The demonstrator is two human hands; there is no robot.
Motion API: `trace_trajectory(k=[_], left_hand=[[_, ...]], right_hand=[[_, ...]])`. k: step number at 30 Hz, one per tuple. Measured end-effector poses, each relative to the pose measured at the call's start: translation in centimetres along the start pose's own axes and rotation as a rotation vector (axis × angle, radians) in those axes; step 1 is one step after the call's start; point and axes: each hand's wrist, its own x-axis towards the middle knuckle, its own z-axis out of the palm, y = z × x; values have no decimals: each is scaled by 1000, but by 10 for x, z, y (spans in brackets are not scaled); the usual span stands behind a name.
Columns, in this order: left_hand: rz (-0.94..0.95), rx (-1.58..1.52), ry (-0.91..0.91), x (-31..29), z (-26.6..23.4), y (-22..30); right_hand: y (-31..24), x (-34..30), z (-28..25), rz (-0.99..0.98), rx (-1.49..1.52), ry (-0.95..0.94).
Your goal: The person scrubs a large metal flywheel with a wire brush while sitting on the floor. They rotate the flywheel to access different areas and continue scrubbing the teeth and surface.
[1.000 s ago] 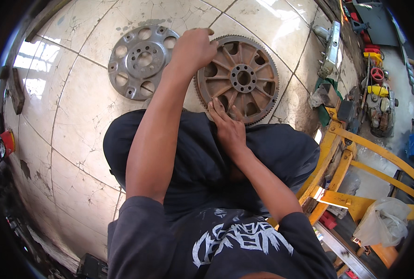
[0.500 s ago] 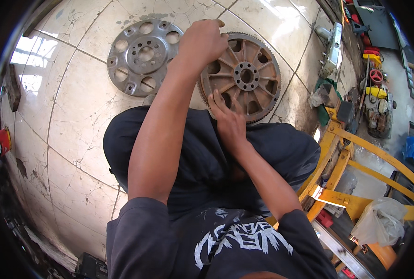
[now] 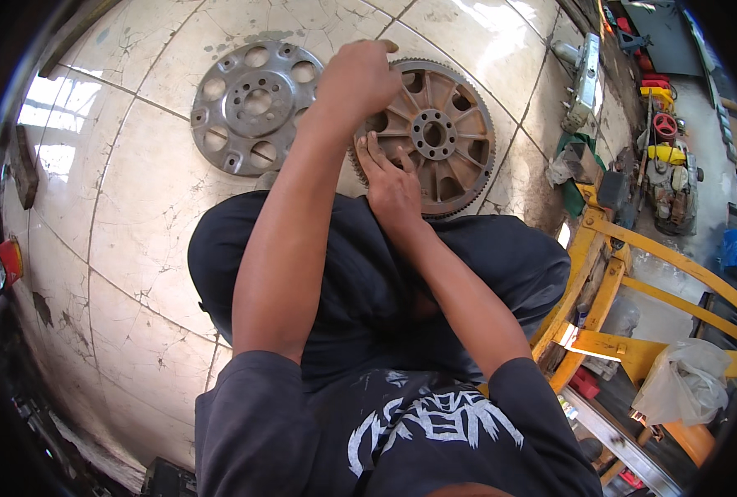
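Note:
A round, rust-brown flywheel point(image 3: 471, 128) with a toothed rim, spokes and a bolt-holed hub lies on the tiles in front of my knees. My left hand point(image 3: 362, 76) is over its upper left rim, the fingers curled down with a thumb or fingertip poking out to the right. What those fingers close on is hidden beneath the hand. Against the lower left of the flywheel rests my right hand point(image 3: 393, 184), back up, fingers stretched and spread. To the left, a grey metal disc point(image 3: 234, 137) with large round holes lies flat, its right edge partly covered by my left hand and forearm.
Cracked cream tiles point(image 3: 140, 190) spread around the parts. On the right stand a yellow metal frame point(image 3: 625, 344), a clear plastic bag point(image 3: 685, 381) and a dirty engine-like machine point(image 3: 671, 178). A metal part point(image 3: 584, 83) leans at the upper right; a wooden block point(image 3: 24, 170) lies far left.
My right hand has shifted a little left and up along the flywheel's rim. The left hand stays near the upper left rim, slightly lower. The whole view has moved slightly.

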Motion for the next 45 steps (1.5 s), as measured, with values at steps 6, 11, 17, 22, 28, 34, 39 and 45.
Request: trace_trajectory(k=[6, 11, 17, 22, 28, 34, 39, 45], left_hand=[[-33, 23, 44, -3, -4, -9], [-50, -29, 36, 0, -11, -6], [-28, 4, 80, 4, -17, -19], [-44, -12, 46, 4, -14, -12], [-62, 0, 86, 1, -20, -17], [-46, -43, 91, 3, -21, -10], [-62, -49, 73, 0, -23, -11], [-55, -35, 127, 1, -22, -12]], right_hand=[[-2, -53, 2, 35, -1, -43], [0, -20, 3, 2, -63, 37], [7, -45, -1, -40, -36, 20], [2, -21, -11, -45, -41, -4], [4, -39, 0, -46, -35, 29], [4, -39, -4, 8, -38, -80], [-5, -23, 3, 26, 18, 12], [0, -22, 2, 9, 18, 14]])
